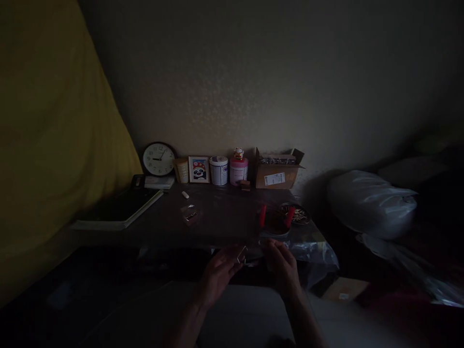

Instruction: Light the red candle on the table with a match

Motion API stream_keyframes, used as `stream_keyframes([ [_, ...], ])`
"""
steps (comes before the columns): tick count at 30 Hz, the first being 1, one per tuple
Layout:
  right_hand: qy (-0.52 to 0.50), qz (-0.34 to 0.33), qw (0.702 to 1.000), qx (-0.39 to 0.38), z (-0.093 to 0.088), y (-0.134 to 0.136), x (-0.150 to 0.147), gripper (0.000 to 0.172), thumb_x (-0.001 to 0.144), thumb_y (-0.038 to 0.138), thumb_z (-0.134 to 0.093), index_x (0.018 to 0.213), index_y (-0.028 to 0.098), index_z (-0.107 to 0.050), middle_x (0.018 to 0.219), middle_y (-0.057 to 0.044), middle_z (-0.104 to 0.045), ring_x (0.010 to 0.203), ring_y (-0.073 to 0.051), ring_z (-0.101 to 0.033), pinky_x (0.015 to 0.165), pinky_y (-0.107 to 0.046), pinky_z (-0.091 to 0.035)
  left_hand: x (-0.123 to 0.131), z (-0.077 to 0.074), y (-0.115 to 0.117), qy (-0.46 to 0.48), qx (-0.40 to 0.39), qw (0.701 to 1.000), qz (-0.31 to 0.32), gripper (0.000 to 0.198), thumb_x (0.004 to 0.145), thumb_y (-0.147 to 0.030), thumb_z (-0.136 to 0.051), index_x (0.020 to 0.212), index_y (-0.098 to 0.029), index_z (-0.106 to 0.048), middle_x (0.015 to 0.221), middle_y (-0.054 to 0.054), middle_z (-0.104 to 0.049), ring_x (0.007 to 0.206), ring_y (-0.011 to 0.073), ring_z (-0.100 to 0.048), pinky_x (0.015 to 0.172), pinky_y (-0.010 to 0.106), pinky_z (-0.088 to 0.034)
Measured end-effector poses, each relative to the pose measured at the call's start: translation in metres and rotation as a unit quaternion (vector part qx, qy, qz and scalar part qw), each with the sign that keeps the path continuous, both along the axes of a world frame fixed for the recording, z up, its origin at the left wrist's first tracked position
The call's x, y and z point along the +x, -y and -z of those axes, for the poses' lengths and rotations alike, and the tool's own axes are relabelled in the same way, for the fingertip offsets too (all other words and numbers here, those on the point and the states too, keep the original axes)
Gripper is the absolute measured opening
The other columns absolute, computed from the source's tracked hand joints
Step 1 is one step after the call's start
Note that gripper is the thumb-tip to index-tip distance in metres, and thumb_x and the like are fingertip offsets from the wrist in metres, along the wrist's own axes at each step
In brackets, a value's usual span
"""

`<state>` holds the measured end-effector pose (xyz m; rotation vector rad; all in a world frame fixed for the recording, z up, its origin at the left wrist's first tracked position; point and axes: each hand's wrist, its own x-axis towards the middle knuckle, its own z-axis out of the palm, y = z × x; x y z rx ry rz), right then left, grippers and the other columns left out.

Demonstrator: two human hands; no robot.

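In dim light my left hand (218, 271) grips a small matchbox (241, 254), its end turned toward the right hand. Just to the right, my right hand (282, 260) is closed in a pinch at the table's front edge. A tiny pale tip shows at its fingertips, too dark to name. Beyond the right hand, two red candles (263, 216) stand at a dark round dish (277, 233). Behind them lies a round dish (308, 220) of pale matchsticks (297, 214). A small clear container (190, 214) with dark contents is on the table to the left.
Along the wall stand a round clock (158, 159), a panda picture frame (199, 170), a white tub (219, 171), a pink tub (239, 171) and an open cardboard box (277, 175). A large book (119, 208) lies left. White plastic bags (369, 203) are piled right; a yellow curtain (54, 121) hangs left.
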<state>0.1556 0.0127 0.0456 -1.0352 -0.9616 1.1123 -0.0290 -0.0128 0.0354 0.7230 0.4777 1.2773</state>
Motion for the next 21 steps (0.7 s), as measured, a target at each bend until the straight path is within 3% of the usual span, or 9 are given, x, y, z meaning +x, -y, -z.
stream_keyframes([
  [11, -0.022, -0.020, 1.000, -0.003, 0.002, 0.004, -0.003, 0.032, 0.071, 0.045, -0.069, 0.085, 0.018, -0.063, 0.070, 0.003, -0.061, 0.061, -0.010, -0.055, 0.054, -0.018, -0.042, 0.000, -0.002, 0.001, -0.027, -0.002, 1.000, -0.012, 0.026, 0.079, -0.018, -0.059, 0.105, -0.020, -0.065, 0.114, 0.008, -0.064, 0.105, 0.0218, -0.056, 0.094, 0.035, -0.039],
  [21, -0.012, -0.039, 0.999, 0.002, -0.001, 0.006, -0.010, 0.033, 0.073, 0.046, -0.067, 0.087, 0.016, -0.064, 0.075, -0.003, -0.063, 0.067, -0.015, -0.059, 0.057, -0.022, -0.047, 0.003, 0.003, -0.002, -0.004, -0.014, 1.000, -0.022, 0.022, 0.077, -0.026, -0.064, 0.097, -0.018, -0.066, 0.110, 0.009, -0.066, 0.101, 0.0207, -0.058, 0.093, 0.035, -0.040],
])
